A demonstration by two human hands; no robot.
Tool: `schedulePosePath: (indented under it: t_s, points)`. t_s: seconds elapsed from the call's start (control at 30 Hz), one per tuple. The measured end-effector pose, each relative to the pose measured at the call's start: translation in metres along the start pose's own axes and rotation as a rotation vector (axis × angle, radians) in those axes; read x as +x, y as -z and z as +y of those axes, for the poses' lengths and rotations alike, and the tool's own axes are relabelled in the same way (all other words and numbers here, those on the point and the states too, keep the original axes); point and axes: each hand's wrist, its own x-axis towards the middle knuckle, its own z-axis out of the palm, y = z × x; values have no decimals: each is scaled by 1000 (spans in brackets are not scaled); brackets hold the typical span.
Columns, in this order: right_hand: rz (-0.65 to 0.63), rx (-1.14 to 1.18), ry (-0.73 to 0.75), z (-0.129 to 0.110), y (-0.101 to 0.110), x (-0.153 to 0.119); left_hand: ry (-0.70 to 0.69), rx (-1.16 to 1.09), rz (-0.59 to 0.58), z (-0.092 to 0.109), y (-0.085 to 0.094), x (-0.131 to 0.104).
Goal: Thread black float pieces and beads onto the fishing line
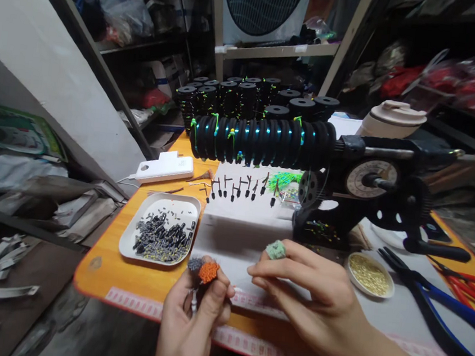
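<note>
In front of the table edge, my left hand (pixel 195 315) is closed around small bunches of tiny bead-like pieces, one orange bunch (pixel 208 272) and one dark grey bunch (pixel 195 263). White stems show below them between the fingers. My right hand (pixel 314 291) is closed in a pinch to the right of it. A pale green crumbly-looking bunch (pixel 276 250) rests among its upper fingers; whether the pinching fingertips hold anything more is too small to make out. Behind both hands, a black ribbed roller (pixel 262 141) carries blue lines and green and yellow bits.
A white tray (pixel 127 240) of small dark pieces stands left, a dish of gold bits (pixel 369 275) right. Blue-handled pliers (pixel 424 299) lie near my right forearm. A crank handle (pixel 437 250) juts out. Black spools (pixel 246 95) and a cup (pixel 392 120) stand behind.
</note>
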Motion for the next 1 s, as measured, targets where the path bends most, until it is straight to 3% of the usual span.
schedulePosePath:
  t_s: [0.43,0.67,0.77,1.0]
  points:
    - [-23,-10,11,-5,1,0,25,-4,-37,-3,3,2]
    - [-62,40,47,-5,-2,-3,8,93,-22,-15,5,0]
    - [-46,4,45,-6,-3,-4,-76,196,3,-19,3,-1]
    - [-22,-170,106,-6,0,1,-549,405,116,-9,17,13]
